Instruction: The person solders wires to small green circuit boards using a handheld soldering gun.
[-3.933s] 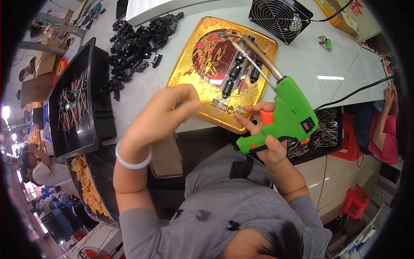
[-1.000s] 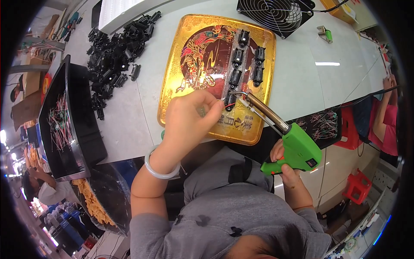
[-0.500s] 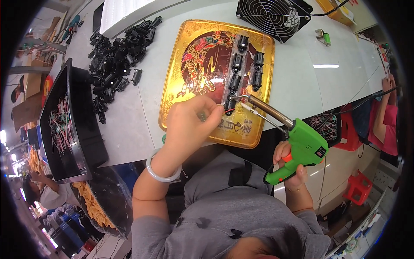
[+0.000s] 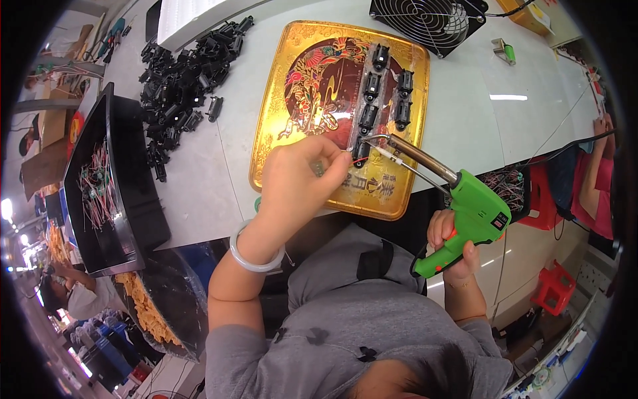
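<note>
My right hand grips a green soldering gun by its handle. The gun's bent metal tip and thin feed tube reach left to the nearest small black plastic housing. Beside that housing, my left hand is closed in a pinch on a thin red wire; the wire's far end is too small to make out. Several more black housings stand in two rows on clear strips across a gold tin lid with a dragon-like picture.
Many black housings lie in a pile at the table's left. A black bin at far left holds wired parts. A black fan stands at the back, near a small green-and-metal piece. Another person's arm shows at right.
The whole view has shifted slightly, with the lid appearing a little higher and to the right. Both hands keep nearly the same hold, and the soldering tip stays by the nearest housing.
</note>
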`<state>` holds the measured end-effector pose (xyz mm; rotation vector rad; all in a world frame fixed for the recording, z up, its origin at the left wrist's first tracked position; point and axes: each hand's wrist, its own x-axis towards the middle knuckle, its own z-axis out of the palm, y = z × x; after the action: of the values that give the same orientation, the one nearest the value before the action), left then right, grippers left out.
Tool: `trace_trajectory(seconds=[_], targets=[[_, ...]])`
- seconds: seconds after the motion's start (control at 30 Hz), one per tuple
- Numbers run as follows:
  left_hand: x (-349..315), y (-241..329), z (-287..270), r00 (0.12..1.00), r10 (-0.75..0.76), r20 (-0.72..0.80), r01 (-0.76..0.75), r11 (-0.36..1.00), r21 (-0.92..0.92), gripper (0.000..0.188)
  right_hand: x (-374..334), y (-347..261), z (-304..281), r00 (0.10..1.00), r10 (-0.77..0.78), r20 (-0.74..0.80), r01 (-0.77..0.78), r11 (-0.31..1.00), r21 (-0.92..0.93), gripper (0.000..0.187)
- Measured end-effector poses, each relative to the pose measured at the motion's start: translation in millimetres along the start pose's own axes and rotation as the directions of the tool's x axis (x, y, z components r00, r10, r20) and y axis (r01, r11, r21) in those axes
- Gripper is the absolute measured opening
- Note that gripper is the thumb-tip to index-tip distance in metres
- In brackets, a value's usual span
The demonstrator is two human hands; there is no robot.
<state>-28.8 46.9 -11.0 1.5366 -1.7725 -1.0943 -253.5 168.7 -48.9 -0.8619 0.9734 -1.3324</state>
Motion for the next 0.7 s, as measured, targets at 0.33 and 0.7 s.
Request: trace_trajectory(seconds=[0.33,0.7], targets=[[0.8,-5.2,1.4,0.998,0.052,-0.026,-0.052,0.999,0.002,0.016,0.1,5.2,-0.1,1.0,0.001,0.01,-0.001,1.0,0.002,0.045],[0.9,-6.8,2.1,0.997,0.071,-0.03,-0.071,0.997,0.011,0.017,-1.6,5.9,1.0,1.0,0.0,0.016,0.0,0.999,-0.032,0.043]])
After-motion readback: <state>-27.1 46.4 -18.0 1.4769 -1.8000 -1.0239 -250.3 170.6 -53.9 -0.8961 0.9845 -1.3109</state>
